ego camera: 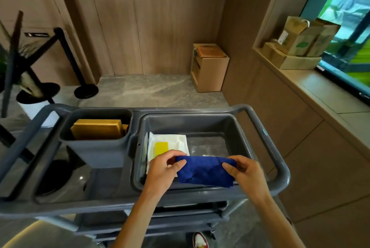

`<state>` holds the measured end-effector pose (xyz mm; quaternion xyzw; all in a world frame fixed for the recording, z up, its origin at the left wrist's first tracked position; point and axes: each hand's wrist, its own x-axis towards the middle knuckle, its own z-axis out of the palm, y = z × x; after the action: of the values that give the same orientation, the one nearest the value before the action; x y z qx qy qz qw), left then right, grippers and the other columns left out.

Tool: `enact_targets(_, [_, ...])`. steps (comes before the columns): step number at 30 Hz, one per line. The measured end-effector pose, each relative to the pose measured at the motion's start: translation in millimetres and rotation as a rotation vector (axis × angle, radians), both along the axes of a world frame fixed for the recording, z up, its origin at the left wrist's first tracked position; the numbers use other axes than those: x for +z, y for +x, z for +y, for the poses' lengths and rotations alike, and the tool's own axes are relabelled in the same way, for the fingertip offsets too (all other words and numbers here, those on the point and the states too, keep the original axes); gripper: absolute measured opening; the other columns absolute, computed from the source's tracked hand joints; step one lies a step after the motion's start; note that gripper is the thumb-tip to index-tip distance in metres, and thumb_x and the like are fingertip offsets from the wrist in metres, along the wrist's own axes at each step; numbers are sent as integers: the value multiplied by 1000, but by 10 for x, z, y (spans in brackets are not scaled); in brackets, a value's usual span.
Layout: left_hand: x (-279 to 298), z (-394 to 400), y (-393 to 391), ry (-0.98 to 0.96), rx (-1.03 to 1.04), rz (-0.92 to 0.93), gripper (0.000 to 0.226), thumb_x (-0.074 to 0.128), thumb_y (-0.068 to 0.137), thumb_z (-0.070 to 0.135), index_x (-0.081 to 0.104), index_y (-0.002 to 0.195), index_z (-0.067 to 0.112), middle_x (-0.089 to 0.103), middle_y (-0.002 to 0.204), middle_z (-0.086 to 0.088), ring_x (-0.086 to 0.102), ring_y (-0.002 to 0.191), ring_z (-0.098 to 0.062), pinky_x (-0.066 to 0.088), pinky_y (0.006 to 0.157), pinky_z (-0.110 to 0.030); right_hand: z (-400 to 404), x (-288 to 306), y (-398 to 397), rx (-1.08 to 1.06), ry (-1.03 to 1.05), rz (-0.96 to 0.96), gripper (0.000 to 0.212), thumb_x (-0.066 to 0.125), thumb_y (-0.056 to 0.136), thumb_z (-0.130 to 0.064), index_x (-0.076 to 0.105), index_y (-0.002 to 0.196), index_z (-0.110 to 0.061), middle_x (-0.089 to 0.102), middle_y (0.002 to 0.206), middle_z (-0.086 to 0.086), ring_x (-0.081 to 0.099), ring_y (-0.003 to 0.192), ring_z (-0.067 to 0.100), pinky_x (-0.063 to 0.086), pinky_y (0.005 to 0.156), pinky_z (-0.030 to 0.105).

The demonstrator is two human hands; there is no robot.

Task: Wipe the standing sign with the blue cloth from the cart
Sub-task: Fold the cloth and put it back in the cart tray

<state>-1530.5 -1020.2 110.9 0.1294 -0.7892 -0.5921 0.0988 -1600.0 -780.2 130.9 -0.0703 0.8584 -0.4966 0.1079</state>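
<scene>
Left hand [163,169], right hand [245,169]: each pinching one end of the blue cloth [206,171], held just above the near rim of the cart [280,169].
Tray contents behind: white cloth [170,140], yellow sponge [161,147].
Standing sign: possibly the dark frame [12,63] far left; cannot confirm.
Risk: thumb-and-finger hold is light; cloth may slip back into the tray on lifting.

I see the cloth [206,171], dark blue and crumpled, stretched flat between my two hands over the near edge of the grey cart [280,169] bin, at about 6 o'clock.
</scene>
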Motion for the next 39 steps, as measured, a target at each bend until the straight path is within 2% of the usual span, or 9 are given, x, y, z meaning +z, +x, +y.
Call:
enact_targets(3, [-57, 32, -242, -29, -11, -15, 33, 67, 91, 5, 72, 93, 38, 70, 97, 29, 64, 97, 6, 54, 79, -15, 7, -75, -250, 2, -21, -30, 14, 70, 91, -14, 72, 103, -20, 76, 96, 0, 72, 94, 17, 61, 84, 41])
enact_targets(9, [-230, 177, -838, 35, 74, -82, 31, 69, 89, 3, 74, 94, 34, 73, 97, 21, 67, 96, -2, 58, 88, -34, 59, -242, -870, 20, -71, -93, 22, 70, 89, -11, 66, 97, -31, 72, 98, -4, 68, 96, 13, 55, 78, 25])
enact_targets(15, [-451, 480, -1401, 163, 142, -198, 31, 70, 88, 7, 72, 94, 37, 72, 100, 9, 68, 93, -17, 59, 83, -46, 225, -528, -1457, -35, -123, -235, 22, 70, 89, -9, 68, 106, -23, 71, 106, -2, 66, 103, 15, 56, 89, 36])
enact_targets(18, [-588, 603, -1587, 225, 149, -272, 33, 71, 88, 7, 70, 103, 37, 70, 113, 4, 67, 101, -19, 59, 87, -48, 330, -703, -1699, -12, -171, -307, 28, 68, 90, -7, 66, 108, -28, 68, 111, -8, 63, 108, 11, 51, 82, 24])
enact_targets(21, [-743, 671, -1741, 305, 153, -363, 42, 73, 87, 7, 66, 118, 35, 65, 128, -6, 64, 113, -27, 56, 93, -53, 379, -916, -1906, 34, -172, -373, 35, 66, 91, -5, 62, 112, -32, 59, 119, -14, 57, 115, 13, 50, 88, 27])
enact_targets(24, [-884, 697, -1870, 352, 149, -449, 52, 74, 87, 6, 60, 128, 36, 60, 133, -11, 61, 119, -31, 56, 94, -53, 390, -1128, -2019, 56, -165, -440, 46, 61, 92, 1, 58, 116, -38, 48, 122, -22, 48, 121, 13, 50, 80, 22])
enact_targets(32, [-1407, 629, -2221, 423, 158, -570, 64, 64, 92, -4, 52, 134, 42, 52, 142, -4, 61, 119, -24, 59, 89, -48, 262, -1702, -2297, 119, -53, -492, 69, 58, 93, 5, 45, 140, -45, 30, 155, -11, 35, 144, 20, 49, 107, 51])
enact_targets(36, [-1766, 520, -2411, 379, 117, -629, 71, 64, 93, 0, 43, 143, 44, 40, 154, -1, 54, 127, -24, 60, 83, -33, 110, -1968, -2457, 105, 19, -458, 72, 57, 92, 5, 42, 143, -43, 30, 153, -14, 32, 145, 17, 44, 113, 49])
enact_targets(39, [-2031, 444, -2548, 258, 86, -672, 72, 64, 94, 6, 36, 149, 42, 32, 160, 0, 39, 142, -29, 51, 101, -44, -23, -2136, -2559, 81, 61, -423, 73, 55, 91, 7, 43, 144, -41, 31, 142, -21, 31, 141, 11, 41, 116, 46])
